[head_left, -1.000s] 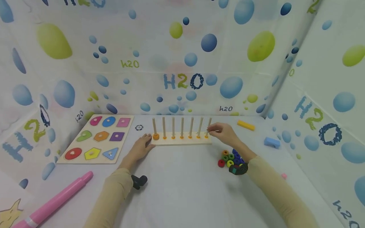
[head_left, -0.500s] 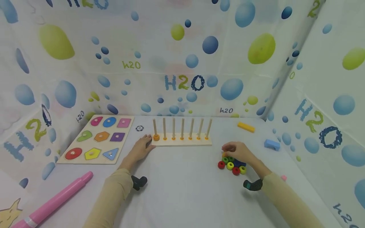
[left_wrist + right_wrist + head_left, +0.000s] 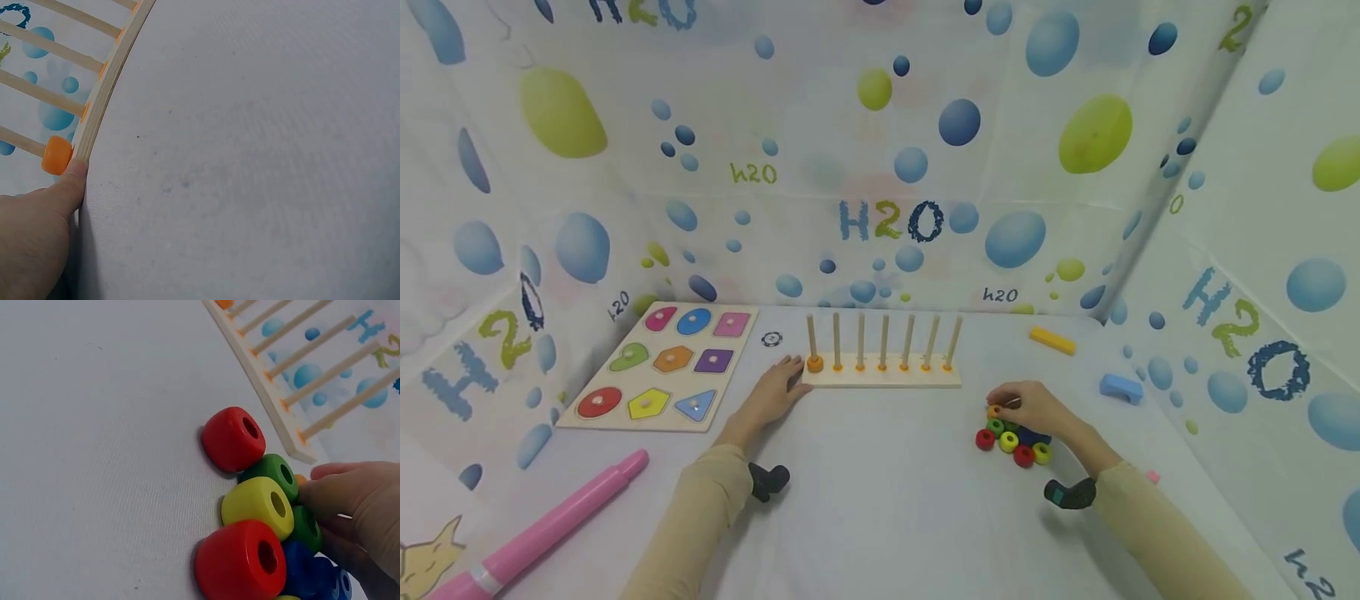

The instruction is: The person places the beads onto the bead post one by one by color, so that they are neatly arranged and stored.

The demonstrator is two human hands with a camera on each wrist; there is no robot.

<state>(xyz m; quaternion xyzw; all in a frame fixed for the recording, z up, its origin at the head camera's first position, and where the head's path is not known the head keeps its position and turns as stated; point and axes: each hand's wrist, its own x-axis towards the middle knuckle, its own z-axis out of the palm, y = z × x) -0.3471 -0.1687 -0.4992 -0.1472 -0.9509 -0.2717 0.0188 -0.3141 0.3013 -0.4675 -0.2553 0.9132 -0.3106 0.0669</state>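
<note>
A wooden peg board (image 3: 887, 379) with several upright pegs stands at the back middle. One orange bead (image 3: 815, 364) sits low on its leftmost peg. My left hand (image 3: 769, 393) holds the board's left end; in the left wrist view the thumb (image 3: 74, 178) presses the front edge of the base. Over a cluster of beads to the right, my right hand (image 3: 1033, 408) pinches an orange bead (image 3: 994, 412), mostly covered by the fingers in the right wrist view. Around it lie red beads (image 3: 234, 440), green beads (image 3: 275, 475), yellow beads (image 3: 257, 505) and blue beads (image 3: 299, 569).
On the left lies a shape puzzle board (image 3: 658, 367), with a long pink tube (image 3: 557, 525) nearer the front. A yellow block (image 3: 1052, 340), a blue block (image 3: 1122, 389) and a small pink piece (image 3: 1152, 477) lie to the right. Printed cloth hangs behind.
My right hand has come from the board's rightmost peg back toward me to the bead cluster, and its fingers have closed on the orange bead. The left hand keeps its place.
</note>
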